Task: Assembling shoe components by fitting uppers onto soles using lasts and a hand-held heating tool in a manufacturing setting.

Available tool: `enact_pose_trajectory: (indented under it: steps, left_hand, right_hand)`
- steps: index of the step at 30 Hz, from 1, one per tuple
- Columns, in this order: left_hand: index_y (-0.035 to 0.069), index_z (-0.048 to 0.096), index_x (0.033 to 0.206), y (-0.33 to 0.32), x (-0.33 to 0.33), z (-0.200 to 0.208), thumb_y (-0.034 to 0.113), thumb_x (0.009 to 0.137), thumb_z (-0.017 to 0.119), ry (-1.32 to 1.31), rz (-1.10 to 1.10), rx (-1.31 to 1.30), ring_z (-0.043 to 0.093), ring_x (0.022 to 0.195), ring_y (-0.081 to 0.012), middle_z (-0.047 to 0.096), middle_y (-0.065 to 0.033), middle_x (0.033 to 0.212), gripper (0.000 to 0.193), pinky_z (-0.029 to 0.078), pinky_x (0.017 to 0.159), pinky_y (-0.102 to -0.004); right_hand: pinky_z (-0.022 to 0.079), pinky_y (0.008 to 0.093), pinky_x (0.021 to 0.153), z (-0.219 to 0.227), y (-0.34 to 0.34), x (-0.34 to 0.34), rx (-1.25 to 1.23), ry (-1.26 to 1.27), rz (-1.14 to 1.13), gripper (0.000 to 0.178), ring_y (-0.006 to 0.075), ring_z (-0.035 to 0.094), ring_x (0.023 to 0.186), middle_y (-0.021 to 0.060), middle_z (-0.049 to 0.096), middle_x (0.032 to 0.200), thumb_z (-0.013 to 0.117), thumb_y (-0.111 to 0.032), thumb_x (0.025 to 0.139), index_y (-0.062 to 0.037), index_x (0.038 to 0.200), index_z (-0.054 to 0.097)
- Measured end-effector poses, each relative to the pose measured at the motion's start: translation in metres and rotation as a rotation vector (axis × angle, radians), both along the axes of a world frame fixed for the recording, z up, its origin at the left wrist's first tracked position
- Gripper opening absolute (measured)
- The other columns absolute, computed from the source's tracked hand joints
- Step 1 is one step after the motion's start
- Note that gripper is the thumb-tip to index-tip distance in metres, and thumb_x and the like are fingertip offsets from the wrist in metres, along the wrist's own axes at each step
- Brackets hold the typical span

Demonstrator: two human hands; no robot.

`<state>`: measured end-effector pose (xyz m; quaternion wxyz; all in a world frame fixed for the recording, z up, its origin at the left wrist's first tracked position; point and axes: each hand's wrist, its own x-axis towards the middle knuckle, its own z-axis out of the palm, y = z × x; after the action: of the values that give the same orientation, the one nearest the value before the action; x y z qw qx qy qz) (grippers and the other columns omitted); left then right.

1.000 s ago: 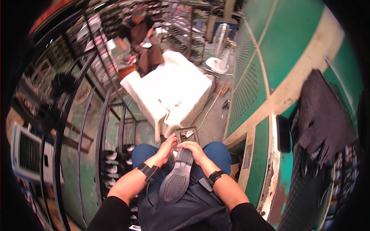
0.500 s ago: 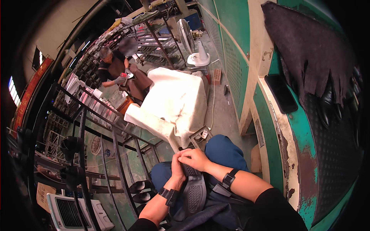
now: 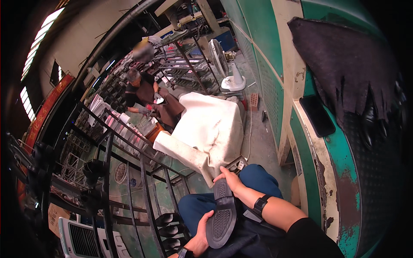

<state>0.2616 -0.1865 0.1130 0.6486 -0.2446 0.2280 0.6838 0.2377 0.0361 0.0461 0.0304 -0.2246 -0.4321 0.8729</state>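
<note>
A black shoe point(image 3: 222, 217) lies over my lap with its patterned sole turned up and its heel end pointing away from me. My left hand point(image 3: 201, 232) grips the near, toe end from the left side, thumb along the sole's edge. At the far end, my right hand point(image 3: 232, 180) is closed around the heel, with part of its fingers hidden behind the shoe. The shoe's upper is mostly out of sight beneath the sole.
Beyond my knees stands a block draped in white cloth point(image 3: 206, 124). A black metal rack point(image 3: 146, 189) with several black shoes point(image 3: 170, 231) is on the left. To the right, a green machine point(image 3: 344, 167) carries a phone point(image 3: 317, 116). A co-worker point(image 3: 150, 96) sits farther off, near a fan point(image 3: 230, 73).
My hands have moved apart: the left slid down to the toe end, the right stays at the heel. The whole sole now shows. The view has shifted somewhat.
</note>
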Motion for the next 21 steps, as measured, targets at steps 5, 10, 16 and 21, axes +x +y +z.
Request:
enact_pose_trajectory:
  steps: [5, 10, 16, 21]
  left_hand:
    - [0.003, 0.043, 0.144, -0.015, 0.019, 0.023, 0.020, 0.094, 0.053, 0.318, 0.065, -0.159, 0.060, 0.121, -0.0302, 0.057, -0.0188, 0.135, 0.053, 0.049, 0.102, -0.0467]
    - [0.008, 0.032, 0.152, -0.016, 0.029, 0.033, 0.014, 0.093, 0.055, 0.418, 0.122, -0.054, 0.057, 0.125, -0.0290, 0.051, -0.0166, 0.141, 0.064, 0.047, 0.106, -0.0437]
    - [0.008, 0.018, 0.157, -0.026, 0.021, 0.068, 0.026, 0.077, 0.069, 0.698, 0.212, 0.096, 0.047, 0.134, -0.0321, 0.037, -0.0175, 0.153, 0.097, 0.041, 0.110, -0.0437]
    - [-0.003, 0.033, 0.147, -0.068, -0.018, 0.072, 0.047, 0.074, 0.076, 0.908, 0.520, 0.375, 0.053, 0.122, -0.0473, 0.050, -0.0308, 0.136, 0.098, 0.050, 0.100, -0.0551]
  right_hand:
    - [0.052, 0.0295, 0.074, 0.015, -0.001, 0.008, -0.247, 0.109, 0.029, 0.067, 0.0179, 0.066, 0.075, 0.0137, 0.071, 0.086, 0.038, -0.053, 0.100, 0.0047, 0.095, 0.071]
    - [0.047, 0.0281, 0.086, -0.061, 0.023, 0.007, 0.448, 0.018, -0.102, 0.032, 0.0161, 0.065, 0.094, 0.0059, 0.072, 0.098, 0.063, -0.029, 0.090, -0.0025, 0.106, 0.072]
    - [0.049, 0.0301, 0.087, -0.039, 0.077, 0.050, -0.156, -0.127, 0.393, 0.056, 0.0196, 0.064, 0.097, 0.0087, 0.071, 0.103, 0.049, -0.055, 0.096, -0.0048, 0.108, 0.072]
    - [0.062, 0.0419, 0.072, 0.053, 0.035, 0.073, -0.492, 0.412, 0.792, 0.073, 0.0332, 0.070, 0.087, 0.0288, 0.062, 0.116, 0.072, -0.041, 0.086, 0.0052, 0.136, 0.045]
